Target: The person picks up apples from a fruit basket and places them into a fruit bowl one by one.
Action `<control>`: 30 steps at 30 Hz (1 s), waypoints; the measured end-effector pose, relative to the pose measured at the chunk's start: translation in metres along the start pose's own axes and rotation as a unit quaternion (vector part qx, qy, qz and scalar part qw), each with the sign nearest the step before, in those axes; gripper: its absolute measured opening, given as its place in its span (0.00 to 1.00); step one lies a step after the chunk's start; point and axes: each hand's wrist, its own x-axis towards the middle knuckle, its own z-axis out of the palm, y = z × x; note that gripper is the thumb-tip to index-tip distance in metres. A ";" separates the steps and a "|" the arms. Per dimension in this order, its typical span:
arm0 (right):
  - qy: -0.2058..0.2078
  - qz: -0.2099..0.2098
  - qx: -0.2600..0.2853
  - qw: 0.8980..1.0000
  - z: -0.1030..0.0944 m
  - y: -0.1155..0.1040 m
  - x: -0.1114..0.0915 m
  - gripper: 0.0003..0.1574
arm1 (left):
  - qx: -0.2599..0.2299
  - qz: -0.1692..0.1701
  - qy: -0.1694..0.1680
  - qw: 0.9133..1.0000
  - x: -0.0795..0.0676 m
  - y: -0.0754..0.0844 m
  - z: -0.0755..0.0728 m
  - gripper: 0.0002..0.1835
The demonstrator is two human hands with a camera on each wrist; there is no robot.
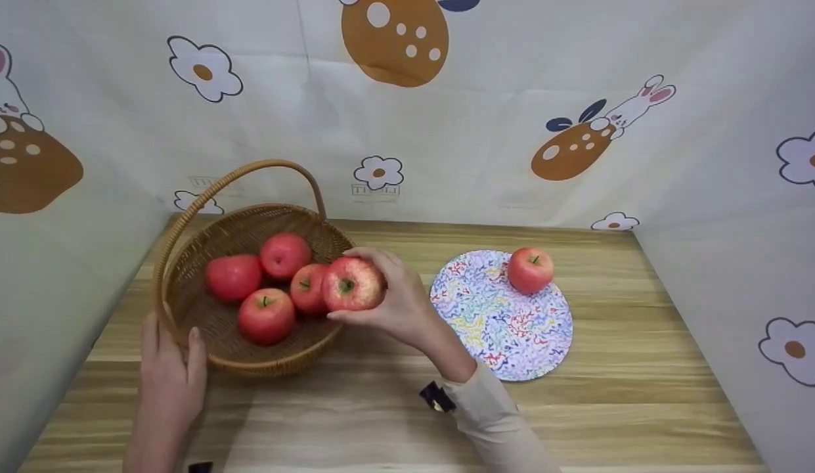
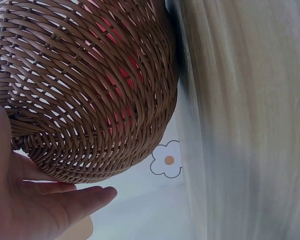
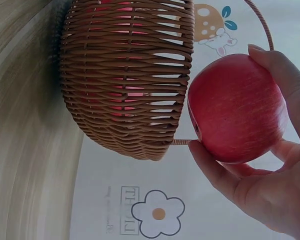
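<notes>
My right hand grips a red apple with a yellowish patch round its stem hollow. The right wrist view shows this apple just above the wicker rim, between thumb and fingers. Several other red apples lie inside the brown wicker basket, which has a tall arched handle. At the basket's near left side, my left hand holds the rim by the handle's foot. In the left wrist view that hand is against the woven wall, some fingers hidden behind it.
A round mat with a multicoloured squiggle pattern lies on the wood-grain table, right of the basket. One red apple sits at its far right edge. A printed cloth with flowers and rabbits encloses the back and sides.
</notes>
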 end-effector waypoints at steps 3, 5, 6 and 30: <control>0.005 0.007 0.015 1.000 -0.002 0.001 -0.001 0.47 | 0.005 -0.018 -0.015 1.000 0.001 0.000 -0.001 0.31; 0.008 0.011 0.025 1.000 -0.003 0.002 -0.002 0.48 | 0.008 -0.028 -0.023 0.999 0.001 0.000 -0.001 0.32; 0.010 0.014 0.030 0.999 -0.003 0.002 -0.003 0.48 | 0.009 -0.033 -0.026 0.999 0.001 0.000 -0.001 0.32; 0.046 0.016 -0.026 0.998 -0.021 0.016 -0.012 0.50 | 0.013 -0.017 -0.018 1.000 0.001 0.001 -0.001 0.31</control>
